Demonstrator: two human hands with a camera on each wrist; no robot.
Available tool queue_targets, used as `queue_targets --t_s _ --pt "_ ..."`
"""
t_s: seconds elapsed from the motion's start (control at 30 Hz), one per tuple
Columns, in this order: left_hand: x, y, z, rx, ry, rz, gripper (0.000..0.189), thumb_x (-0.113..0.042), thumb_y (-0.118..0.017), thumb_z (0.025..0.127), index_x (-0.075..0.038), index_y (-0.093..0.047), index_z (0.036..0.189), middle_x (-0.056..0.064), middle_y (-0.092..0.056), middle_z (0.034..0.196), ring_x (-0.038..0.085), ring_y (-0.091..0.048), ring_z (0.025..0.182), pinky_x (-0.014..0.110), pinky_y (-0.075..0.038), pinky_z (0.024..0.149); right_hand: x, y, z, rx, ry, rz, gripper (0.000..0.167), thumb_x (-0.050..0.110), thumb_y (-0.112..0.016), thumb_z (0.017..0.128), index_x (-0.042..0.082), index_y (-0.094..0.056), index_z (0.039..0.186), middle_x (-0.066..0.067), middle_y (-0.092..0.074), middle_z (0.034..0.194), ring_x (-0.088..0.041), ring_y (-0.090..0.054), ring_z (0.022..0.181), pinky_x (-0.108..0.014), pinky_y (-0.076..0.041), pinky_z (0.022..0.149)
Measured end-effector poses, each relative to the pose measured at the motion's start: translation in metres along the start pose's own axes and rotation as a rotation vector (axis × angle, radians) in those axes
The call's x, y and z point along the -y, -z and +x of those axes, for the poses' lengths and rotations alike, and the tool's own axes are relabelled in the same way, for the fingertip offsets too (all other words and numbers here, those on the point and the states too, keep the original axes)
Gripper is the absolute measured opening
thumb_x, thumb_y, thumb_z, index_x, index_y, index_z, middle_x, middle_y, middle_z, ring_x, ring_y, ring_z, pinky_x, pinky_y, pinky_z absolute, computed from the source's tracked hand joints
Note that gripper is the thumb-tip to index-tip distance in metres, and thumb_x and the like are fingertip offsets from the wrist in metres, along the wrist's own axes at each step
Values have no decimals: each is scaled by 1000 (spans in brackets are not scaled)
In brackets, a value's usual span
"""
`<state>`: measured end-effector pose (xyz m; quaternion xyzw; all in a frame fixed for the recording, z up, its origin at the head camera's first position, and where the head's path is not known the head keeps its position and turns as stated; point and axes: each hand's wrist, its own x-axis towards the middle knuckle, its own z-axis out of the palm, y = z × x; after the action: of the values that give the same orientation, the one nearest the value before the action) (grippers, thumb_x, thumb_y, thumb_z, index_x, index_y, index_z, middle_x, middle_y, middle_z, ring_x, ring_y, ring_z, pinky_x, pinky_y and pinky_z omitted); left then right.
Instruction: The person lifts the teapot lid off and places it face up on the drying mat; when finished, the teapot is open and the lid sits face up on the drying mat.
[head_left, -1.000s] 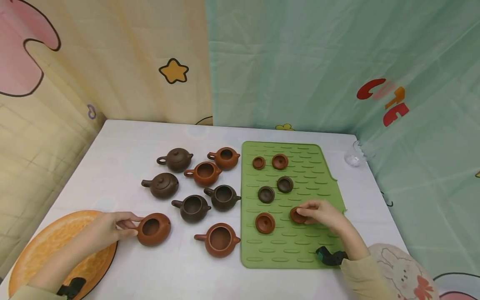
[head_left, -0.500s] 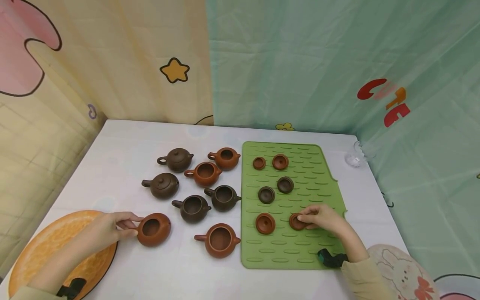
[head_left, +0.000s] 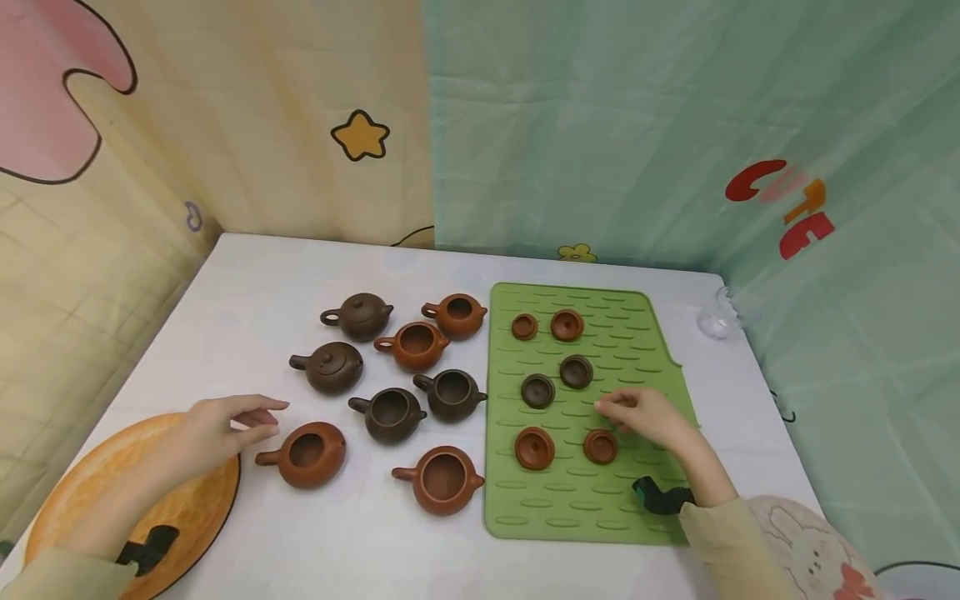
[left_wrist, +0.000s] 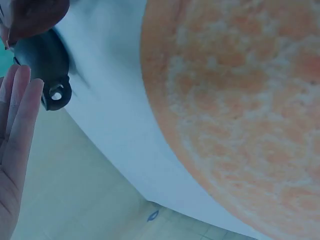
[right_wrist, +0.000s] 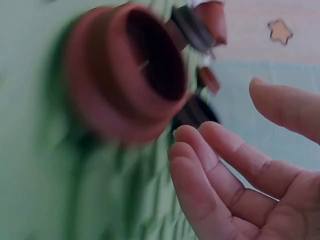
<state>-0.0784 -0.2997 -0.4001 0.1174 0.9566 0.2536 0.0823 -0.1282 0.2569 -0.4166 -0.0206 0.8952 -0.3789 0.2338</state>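
Observation:
My left hand [head_left: 225, 429] hovers with relaxed fingers just above the handle of a lidless reddish-brown teapot [head_left: 327, 467] and holds nothing. In the left wrist view its fingers [left_wrist: 22, 110] are straight. My right hand [head_left: 643, 415] is held over the green mat [head_left: 585, 500], its fingers loose and apart from any object. Just below it a small reddish-brown teapot lid [head_left: 601, 447] lies upside down on the mat; the right wrist view shows this lid [right_wrist: 95, 75] close up, beside the spread fingers. A larger reddish lid [head_left: 535, 448] lies to its left.
Two dark lids [head_left: 537, 391] and two reddish lids [head_left: 567, 325] lie farther back on the mat. Several open teapots [head_left: 444, 481] and two lidded dark teapots [head_left: 333, 368] stand left of it. An orange round mat [head_left: 202, 500] lies front left, a clear object [head_left: 716, 321] back right.
My left hand has let go of the teapot handle and risen. My right hand moved the small lid slightly nearer, released it on the mat and lifted away. The view shifted slightly.

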Motion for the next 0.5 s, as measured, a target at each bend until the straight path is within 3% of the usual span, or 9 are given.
queue_targets --t_s 0.13,0.3,0.5 --pt "-2 14 15 -69 -41 31 32 -9 -77 83 -4 -71 115 0 -74 88 25 -71 84 27 -55 65 29 -2 15 -1 81 -36 45 38 -61 97 2 -64 125 -17 -69 117 -26 -68 92 -39 -56 78" --pt "1 24 41 -141 -99 -5 28 -4 -73 86 -1 -71 114 15 -73 103 36 -69 95 38 -59 75 79 -18 43 21 230 -40 40 36 -59 99 8 -64 128 -11 -67 123 -27 -65 106 -42 -54 85" --pt "4 27 68 -94 -65 -21 28 -6 -71 89 0 -70 116 24 -68 115 44 -65 106 49 -56 85 143 -56 80 62 419 -49 34 29 -61 98 9 -67 124 -7 -68 121 -24 -64 112 -39 -52 93"
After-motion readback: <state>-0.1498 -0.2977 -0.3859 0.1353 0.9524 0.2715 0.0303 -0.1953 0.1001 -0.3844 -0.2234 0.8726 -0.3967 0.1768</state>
